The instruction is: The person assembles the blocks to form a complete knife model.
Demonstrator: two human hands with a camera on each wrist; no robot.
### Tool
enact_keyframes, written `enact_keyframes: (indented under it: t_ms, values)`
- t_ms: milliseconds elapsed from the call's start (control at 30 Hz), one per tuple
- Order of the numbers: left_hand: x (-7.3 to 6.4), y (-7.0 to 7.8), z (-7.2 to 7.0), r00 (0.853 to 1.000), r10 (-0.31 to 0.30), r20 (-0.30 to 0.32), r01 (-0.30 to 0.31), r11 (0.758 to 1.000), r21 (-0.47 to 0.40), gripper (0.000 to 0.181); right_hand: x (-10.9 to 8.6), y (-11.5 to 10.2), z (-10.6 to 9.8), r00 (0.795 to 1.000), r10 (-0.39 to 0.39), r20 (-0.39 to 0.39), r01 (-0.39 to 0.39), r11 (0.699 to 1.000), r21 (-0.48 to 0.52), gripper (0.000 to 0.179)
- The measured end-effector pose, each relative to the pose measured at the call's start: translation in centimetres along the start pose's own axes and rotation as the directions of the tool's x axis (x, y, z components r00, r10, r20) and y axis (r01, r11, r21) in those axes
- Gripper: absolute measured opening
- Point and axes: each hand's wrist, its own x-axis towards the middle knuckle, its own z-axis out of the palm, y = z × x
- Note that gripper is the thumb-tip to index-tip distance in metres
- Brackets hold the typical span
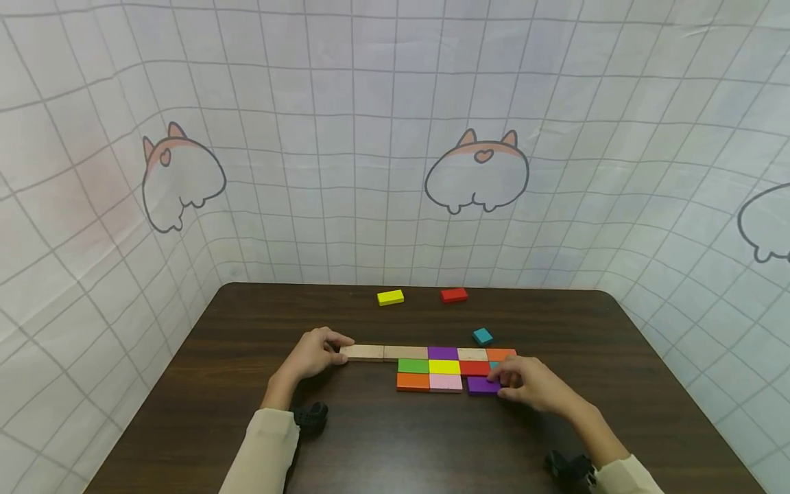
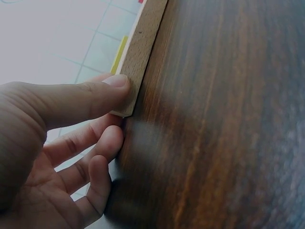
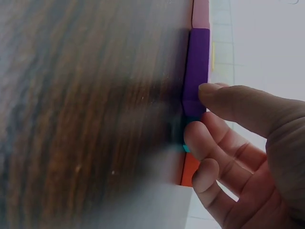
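Flat purple rectangular block, lower right of centre

The right hand pinches it; lower left of centre, the left hand pinches a bare-wood rectangular block. Overpushing could skew the flat pink rectangular block.

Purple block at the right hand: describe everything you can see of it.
The purple block is a plain rectangular piece, evenly coloured, with flat faces and straight edges, perhaps painted wood. It looks level over the dark table, its long side running left to right. The right hand pinches its right end. It sits right of the pink block, a narrow gap showing between them in the head view.
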Motion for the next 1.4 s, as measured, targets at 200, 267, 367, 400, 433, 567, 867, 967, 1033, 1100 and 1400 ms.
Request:
enact_keyframes:
  t_ms: [200, 267, 367, 400, 433, 567, 867, 967, 1033, 1100, 1400]
  values:
    - [0.0, 0.0, 0.0, 1.000, 0.002, 0.005, -0.002, 1.000, -0.004, 0.030, 0.3, -0.2, 0.3, 1.000, 0.002, -0.012, -0.002, 1.000, -0.008, 0.020]
    - [0.0, 0.0, 0.0, 1.000, 0.001, 0.005, -0.001, 1.000, -0.005, 0.030, 0.4, -0.2, 0.4, 1.000, 0.000, -0.016, 0.000, 1.000, -0.013, 0.019]
    - [-0.1, -0.1, 0.0, 1.000, 0.007, 0.003, -0.007, 1.000, -0.002, 0.030, 0.6, -0.3, 0.6, 1.000, -0.001, -0.022, 0.001, 1.000, -0.021, 0.019]
    - [-0.1, -0.1, 0.0, 1.000, 0.005, 0.003, -0.005, 1.000, -0.003, 0.030, 0.6, -0.4, 0.6, 1.000, 0.000, -0.024, 0.000, 1.000, -0.024, 0.019]
    - [-0.1, -0.1, 0.1, 1.000, 0.006, 0.001, -0.006, 1.000, -0.002, 0.030, 0.6, -0.4, 0.7, 1.000, 0.002, -0.024, -0.003, 1.000, -0.027, 0.019]
    - [-0.1, -0.1, 0.1, 1.000, 0.008, -0.001, -0.008, 1.000, 0.003, 0.030, 0.7, -0.7, 0.7, 1.000, -0.005, -0.021, 0.004, 1.000, -0.019, 0.019]
    - [-0.1, -0.2, 0.2, 1.000, -0.006, -0.011, 0.006, 1.000, 0.007, 0.030, 0.8, -1.0, 0.6, 1.000, -0.013, -0.015, 0.013, 1.000, -0.001, 0.019]
    - [0.0, -0.2, 0.2, 1.000, -0.002, -0.014, 0.002, 1.000, 0.010, 0.030, 0.9, -0.9, 0.6, 1.000, -0.014, -0.017, 0.014, 1.000, -0.002, 0.019]
    - [0.0, -0.2, 0.2, 1.000, -0.001, -0.013, 0.002, 1.000, 0.009, 0.030, 0.9, -0.9, 0.6, 1.000, -0.013, -0.013, 0.013, 1.000, 0.000, 0.019]
    - [-0.1, -0.2, 0.2, 1.000, -0.005, -0.012, 0.005, 1.000, 0.008, 0.030, 0.9, -0.8, 0.6, 1.000, -0.011, -0.005, 0.011, 1.000, -0.001, 0.019]
    - [-0.1, -0.2, 0.2, 1.000, -0.018, -0.011, 0.018, 1.000, 0.006, 0.030, 2.2, -1.7, -1.0, 0.998, -0.053, -0.041, 0.053, 0.998, -0.016, 0.018]
